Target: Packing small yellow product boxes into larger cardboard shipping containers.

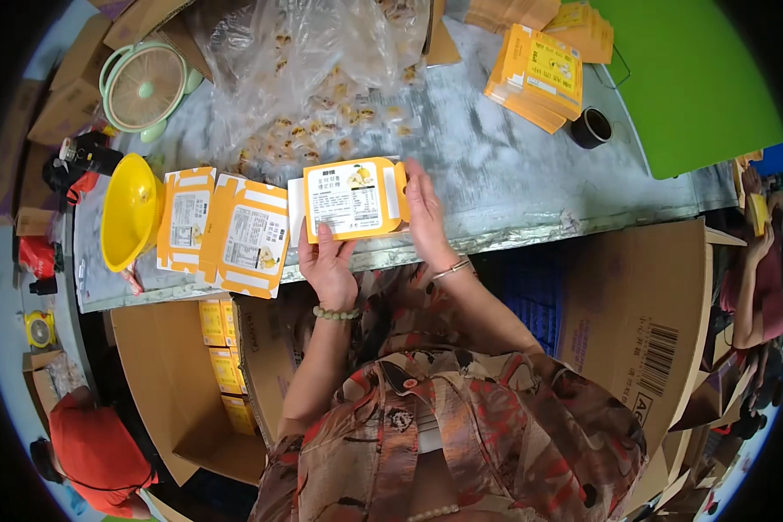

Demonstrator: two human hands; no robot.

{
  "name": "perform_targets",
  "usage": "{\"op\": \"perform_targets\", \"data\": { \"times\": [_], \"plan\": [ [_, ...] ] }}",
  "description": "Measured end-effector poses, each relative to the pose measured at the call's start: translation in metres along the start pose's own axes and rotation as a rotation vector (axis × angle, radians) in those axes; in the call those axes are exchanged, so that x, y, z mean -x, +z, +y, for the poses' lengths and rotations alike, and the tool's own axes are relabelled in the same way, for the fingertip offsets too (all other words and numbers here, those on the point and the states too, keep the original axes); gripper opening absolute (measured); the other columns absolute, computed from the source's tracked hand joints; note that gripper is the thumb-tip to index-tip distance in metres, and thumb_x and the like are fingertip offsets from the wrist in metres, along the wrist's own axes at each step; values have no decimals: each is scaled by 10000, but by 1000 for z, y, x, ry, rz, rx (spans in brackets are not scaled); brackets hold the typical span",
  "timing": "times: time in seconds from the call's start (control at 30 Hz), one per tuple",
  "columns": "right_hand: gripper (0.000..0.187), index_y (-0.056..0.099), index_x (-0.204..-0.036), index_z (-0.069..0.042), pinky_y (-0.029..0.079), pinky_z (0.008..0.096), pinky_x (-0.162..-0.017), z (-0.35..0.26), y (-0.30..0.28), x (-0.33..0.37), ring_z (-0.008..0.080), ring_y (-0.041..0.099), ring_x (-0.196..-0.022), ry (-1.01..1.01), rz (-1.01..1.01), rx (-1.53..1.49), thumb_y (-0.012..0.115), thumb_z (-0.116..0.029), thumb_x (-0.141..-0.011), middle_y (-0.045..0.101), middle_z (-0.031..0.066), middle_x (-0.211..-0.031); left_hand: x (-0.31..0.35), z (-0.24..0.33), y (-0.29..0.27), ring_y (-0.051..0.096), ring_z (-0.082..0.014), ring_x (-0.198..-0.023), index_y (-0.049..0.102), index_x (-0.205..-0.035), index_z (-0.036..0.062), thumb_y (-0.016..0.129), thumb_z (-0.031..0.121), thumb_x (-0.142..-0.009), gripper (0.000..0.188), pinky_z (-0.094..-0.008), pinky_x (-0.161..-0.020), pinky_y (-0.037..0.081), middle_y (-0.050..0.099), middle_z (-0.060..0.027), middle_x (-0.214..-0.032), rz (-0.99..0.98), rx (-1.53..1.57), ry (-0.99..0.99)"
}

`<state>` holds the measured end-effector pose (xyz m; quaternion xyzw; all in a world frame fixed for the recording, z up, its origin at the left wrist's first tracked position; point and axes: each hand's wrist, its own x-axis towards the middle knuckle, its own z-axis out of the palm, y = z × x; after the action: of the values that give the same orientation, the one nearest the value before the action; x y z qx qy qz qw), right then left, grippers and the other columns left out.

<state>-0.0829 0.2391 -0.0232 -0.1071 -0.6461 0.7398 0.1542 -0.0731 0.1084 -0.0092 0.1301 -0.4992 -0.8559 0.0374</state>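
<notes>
A yellow and white carton (344,209) is held above the near edge of the table, its printed white panel facing up. My left hand (329,274) grips its lower left side, the thumb on the panel and the other fingers mostly hidden beneath. At the carton's right end, my right hand (424,217) holds the yellow end flap, fingers closed along it. Just left of my hands lie an unfolded flat carton (252,237) and another flat carton (186,217), partly overlapping. Beyond the held carton, several small clear-wrapped pieces (300,137) are scattered in front of a large clear plastic bag (313,43).
A yellow bowl (130,213) and a green-rimmed round lid (145,87) stand at left. Stacked flat cartons (539,74), a dark cup (591,127) and a green board (705,87) are at right. Below are open cardboard boxes, one with filled cartons (224,370). Other people work at both sides.
</notes>
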Motion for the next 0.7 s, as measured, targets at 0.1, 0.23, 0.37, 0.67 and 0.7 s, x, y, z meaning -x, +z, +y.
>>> {"op": "perform_targets", "data": {
  "times": [0.1,0.23,0.37,0.67,0.7],
  "plan": [
    [501,187,-1260,-46,278,261,-902,1,7,2,177,306,-1125,98,-94,-265,356,-294,-859,266,108,-1262,-1,1,-3,528,-222,-891,375,-1125,43,426,132,-837,305,-356,-675,502,476,-110,-1052,-24,124,-39],
    [547,141,-1282,-58,313,248,-874,-48,3,-17,152,351,-1091,2,-334,-244,428,-190,-835,235,68,-1291,18,18,8,537,-205,-871,419,-1082,34,428,157,-839,272,-307,-642,496,490,-127,-1036,-92,298,-121],
    [543,182,-1276,-64,345,239,-840,-142,-30,-33,136,434,-1012,-143,-804,72,449,-135,-809,314,58,-1259,21,75,-31,555,-140,-761,527,-921,-5,489,145,-806,193,-237,-621,458,557,-117,-909,-438,-646,-177],
    [486,302,-1213,-25,351,267,-852,-143,-13,-11,169,450,-1015,-646,-991,490,492,-103,-772,408,107,-1180,52,96,-8,462,-183,-982,86,-1272,25,521,-27,-739,690,-290,-794,402,405,-135,-1133,-678,-209,102],
    [466,313,-1204,-16,341,276,-865,-127,-16,2,173,427,-1038,-575,-677,306,483,-113,-781,398,114,-1183,58,91,-16,464,-184,-980,85,-1272,28,524,-24,-738,693,-291,-790,405,405,-135,-1131,-575,-193,129]
  ]
}}
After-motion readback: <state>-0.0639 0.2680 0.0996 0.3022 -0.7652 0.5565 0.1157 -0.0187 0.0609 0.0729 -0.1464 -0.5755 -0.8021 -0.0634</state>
